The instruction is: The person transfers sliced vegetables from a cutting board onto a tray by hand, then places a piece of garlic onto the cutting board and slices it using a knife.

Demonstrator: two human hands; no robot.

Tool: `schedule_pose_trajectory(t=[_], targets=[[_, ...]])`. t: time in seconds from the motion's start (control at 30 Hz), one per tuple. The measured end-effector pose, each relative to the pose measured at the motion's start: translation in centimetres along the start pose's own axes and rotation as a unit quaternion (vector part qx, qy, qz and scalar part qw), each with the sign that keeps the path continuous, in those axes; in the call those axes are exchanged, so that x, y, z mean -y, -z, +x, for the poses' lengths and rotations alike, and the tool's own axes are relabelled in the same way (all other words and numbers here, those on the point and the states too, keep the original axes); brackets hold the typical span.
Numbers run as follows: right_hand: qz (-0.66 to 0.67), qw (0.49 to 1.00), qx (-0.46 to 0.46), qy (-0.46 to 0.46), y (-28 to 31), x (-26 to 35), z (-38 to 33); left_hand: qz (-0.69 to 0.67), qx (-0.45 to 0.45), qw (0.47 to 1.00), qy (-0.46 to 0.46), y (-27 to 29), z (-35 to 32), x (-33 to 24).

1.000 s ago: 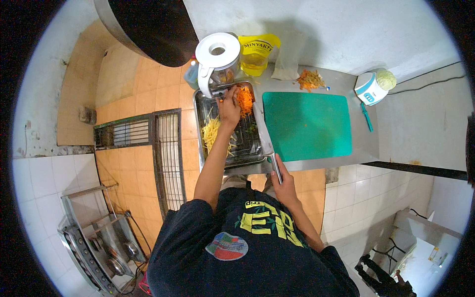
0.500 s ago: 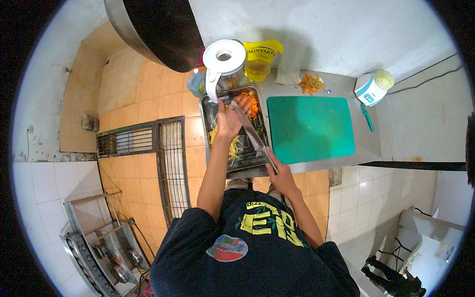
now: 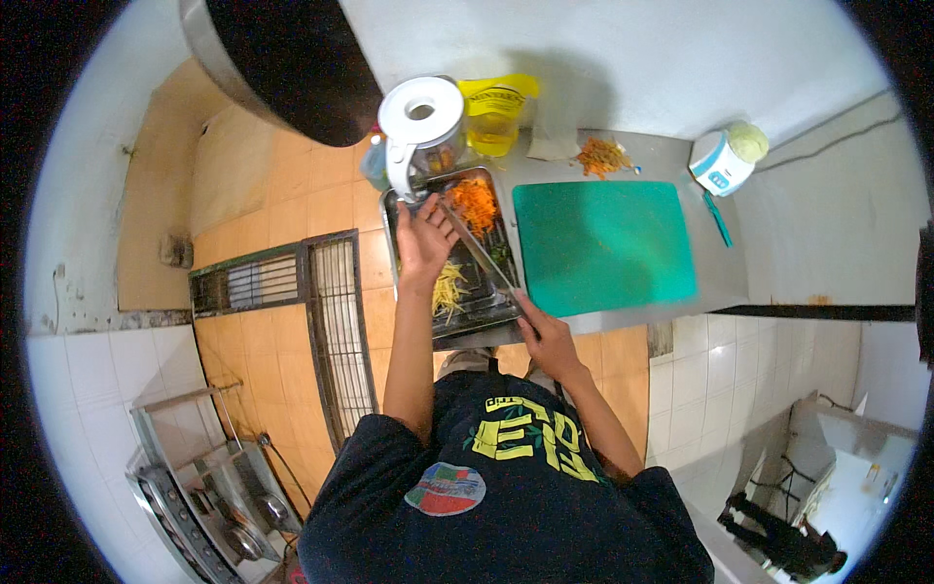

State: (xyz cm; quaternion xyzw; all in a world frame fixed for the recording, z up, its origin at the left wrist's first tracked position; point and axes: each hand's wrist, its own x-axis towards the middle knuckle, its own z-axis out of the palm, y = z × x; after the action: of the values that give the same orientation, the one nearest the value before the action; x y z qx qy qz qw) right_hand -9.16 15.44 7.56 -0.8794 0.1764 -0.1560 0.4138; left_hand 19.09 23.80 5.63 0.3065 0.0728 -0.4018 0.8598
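left hand [image 3: 425, 245] was over the left part of the tray [image 3: 486, 310], centre of the frame, palm up, fingers spread and released. right hand [image 3: 550, 343], just right of centre, had its fingers grasping the handle of a knife [image 3: 479, 253]. blade ran up and left over the tray, its tip by the left fingers; couldn't tell if touching.

tray was metal, dark inside. shredded carrot [image 3: 474, 204] lay in its upper right part, pale yellow strips [image 3: 449, 290] in the lower left, partly behind the left hand and wrist.

green cutting board [image 3: 605, 248] lay just right of the tray on the grey worktop [image 3: 722, 277]. clear jug [image 3: 443, 156] with white lid and handle stood at the tray's upper left end. yellow pouch [image 3: 494, 115] stood to the jug's right, upper centre. pile of orange scraps [image 3: 601, 158] sat above the board. upper right: white and blue appliance [image 3: 718, 167] with a pale green thing [image 3: 746, 142] on top, teal tool [image 3: 717, 220] below it.
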Motion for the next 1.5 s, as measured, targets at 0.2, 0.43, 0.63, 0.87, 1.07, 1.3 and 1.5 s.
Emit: schedule_pose_trajectory(t=[0.2, 0.43, 0.63, 0.87, 1.07, 1.3, 1.5], targets=[[-0.037, 0.994, 0.058, -0.086, 0.5, -1.8, -0.1, 0.126, -0.032, 0.991, -0.031, -2.3, -0.5, 0.4], [0.009, 0.981, -0.068, -0.181, 4.1, -7.1, -6.3, 0.333, -0.027, 0.94, -0.075, -3.7, 1.6, 9.1], [0.044, 0.948, -0.112, -0.295, 8.1, -10.0, -10.9, 0.745, 0.146, 0.642, -0.107, -6.5, -0.5, 19.9], [0.093, 0.951, -0.116, -0.271, 8.6, -11.5, -10.9, 0.865, 0.161, 0.469, -0.074, -8.3, -0.9, 26.4], [0.117, 0.959, -0.079, -0.244, 7.7, -12.0, -10.6, 0.872, 0.146, 0.455, -0.107, -7.8, -0.8, 27.0], [0.141, 0.965, -0.048, -0.215, 6.7, -8.8, -7.5, 0.864, 0.089, 0.468, -0.162, -7.5, -1.5, 22.0], [0.169, 0.939, 0.078, -0.29, 5.3, -3.5, -1.9, 0.86, -0.041, 0.469, -0.196, -4.4, 1.6, 13.2]])
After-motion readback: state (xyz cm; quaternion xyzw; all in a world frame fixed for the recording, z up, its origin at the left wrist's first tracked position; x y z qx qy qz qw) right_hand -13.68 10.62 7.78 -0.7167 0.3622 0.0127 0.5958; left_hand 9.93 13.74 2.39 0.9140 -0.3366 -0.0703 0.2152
